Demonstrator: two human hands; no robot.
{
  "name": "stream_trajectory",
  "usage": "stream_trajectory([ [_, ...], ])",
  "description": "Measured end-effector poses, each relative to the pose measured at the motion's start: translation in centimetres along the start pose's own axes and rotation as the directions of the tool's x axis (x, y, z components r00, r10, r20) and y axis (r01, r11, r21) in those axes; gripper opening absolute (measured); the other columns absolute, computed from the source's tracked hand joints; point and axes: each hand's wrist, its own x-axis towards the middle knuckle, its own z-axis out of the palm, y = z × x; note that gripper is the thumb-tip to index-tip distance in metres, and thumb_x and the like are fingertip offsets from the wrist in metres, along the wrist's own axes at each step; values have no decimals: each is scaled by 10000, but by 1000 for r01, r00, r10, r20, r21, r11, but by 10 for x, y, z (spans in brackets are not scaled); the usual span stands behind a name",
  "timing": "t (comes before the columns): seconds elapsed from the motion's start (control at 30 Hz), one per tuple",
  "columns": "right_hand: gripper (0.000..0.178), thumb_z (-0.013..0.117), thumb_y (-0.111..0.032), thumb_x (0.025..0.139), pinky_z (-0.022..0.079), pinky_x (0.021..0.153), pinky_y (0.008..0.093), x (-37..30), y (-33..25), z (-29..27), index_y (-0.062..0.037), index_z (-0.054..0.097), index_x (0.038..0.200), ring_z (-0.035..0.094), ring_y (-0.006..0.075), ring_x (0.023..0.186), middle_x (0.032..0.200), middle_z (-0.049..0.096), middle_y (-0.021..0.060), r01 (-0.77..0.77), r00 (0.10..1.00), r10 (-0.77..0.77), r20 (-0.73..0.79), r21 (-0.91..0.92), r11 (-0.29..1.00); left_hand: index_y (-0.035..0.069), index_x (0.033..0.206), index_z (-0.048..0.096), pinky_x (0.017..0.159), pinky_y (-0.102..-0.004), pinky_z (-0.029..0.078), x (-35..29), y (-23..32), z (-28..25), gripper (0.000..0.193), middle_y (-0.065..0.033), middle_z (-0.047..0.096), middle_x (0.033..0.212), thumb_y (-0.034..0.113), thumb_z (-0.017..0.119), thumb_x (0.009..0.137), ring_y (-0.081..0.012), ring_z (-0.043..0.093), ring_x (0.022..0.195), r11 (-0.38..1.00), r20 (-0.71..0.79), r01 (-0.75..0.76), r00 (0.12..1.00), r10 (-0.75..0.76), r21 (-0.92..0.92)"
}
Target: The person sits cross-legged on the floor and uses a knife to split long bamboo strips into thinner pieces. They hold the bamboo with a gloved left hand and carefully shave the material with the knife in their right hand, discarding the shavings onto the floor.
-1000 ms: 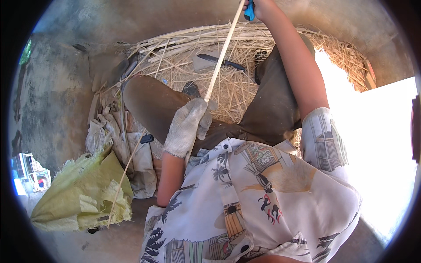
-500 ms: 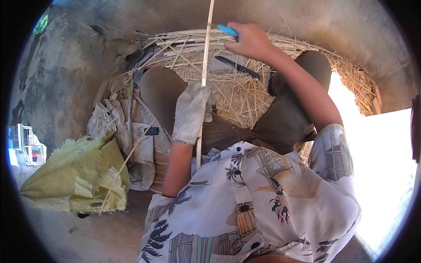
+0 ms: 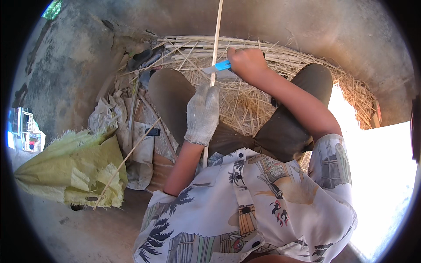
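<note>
My left hand (image 3: 203,115), in a pale knitted work glove, is closed around a long, thin bamboo strip (image 3: 216,39). The strip stands nearly upright in view, and its lower end comes out below the glove near my shirt. Bare and closed, my right hand (image 3: 248,64) grips a utility knife (image 3: 222,65) with a light blue body. Its grey blade lies across the strip a little above my glove; whether its edge touches the strip I cannot tell. Behind my right hand a dark piece shows, partly hidden.
Straw-like shavings (image 3: 245,105) cover the ground between my bent knees, with long strips (image 3: 193,44) along the wall. At left lie a yellow-green woven sack (image 3: 79,153), a thin stick (image 3: 127,158) and a small black object (image 3: 153,131). Bright light falls at right.
My right hand has come down and nearer with the utility knife, bringing its blade to the strip. My left hand and the strip have shifted slightly right in view.
</note>
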Motion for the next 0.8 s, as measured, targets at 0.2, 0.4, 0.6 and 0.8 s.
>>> stream_trajectory([
  [0.2, 98, 646, -91, 813, 517, 448, 388, 10, 16, 1, -1, 651, 853, 683, 278, 526, 595, 661, 103, -20, 981, 8, -194, -62, 998, -5, 1011, 612, 680, -471, 503, -2, 20, 1, 211, -205, 621, 846, 192, 541, 984, -374, 652, 776, 986, -14, -18, 1000, 21, 164],
  [0.4, 71, 629, -54, 832, 520, 454, 388, 20, 23, -14, 10, 652, 851, 691, 296, 542, 604, 665, 118, -111, 957, 81, -277, -96, 989, -16, 1021, 619, 689, -449, 560, 5, 23, -1, 137, -196, 596, 1066, 55, 568, 915, -364, 677, 782, 505, 171, -521, 793, 585, 689],
  [0.6, 96, 618, -72, 850, 515, 455, 427, 27, 68, -30, -20, 638, 771, 689, 322, 544, 624, 669, 144, -346, 913, 320, -251, -64, 936, 24, 1104, 606, 651, -526, 531, -12, 36, 15, 189, -235, 668, 865, 171, 545, 1003, -438, 680, 784, 879, 44, -262, 963, 268, 399],
  [0.8, 105, 577, -118, 866, 531, 564, 486, 27, 118, -55, -58, 656, 831, 700, 372, 665, 737, 702, 165, -622, 769, 601, -219, -40, 782, 62, 1141, 603, 667, -546, 523, -38, 42, 12, 228, -251, 671, 800, 244, 533, 1022, -468, 669, 779, 847, 116, -256, 967, 228, 465],
])
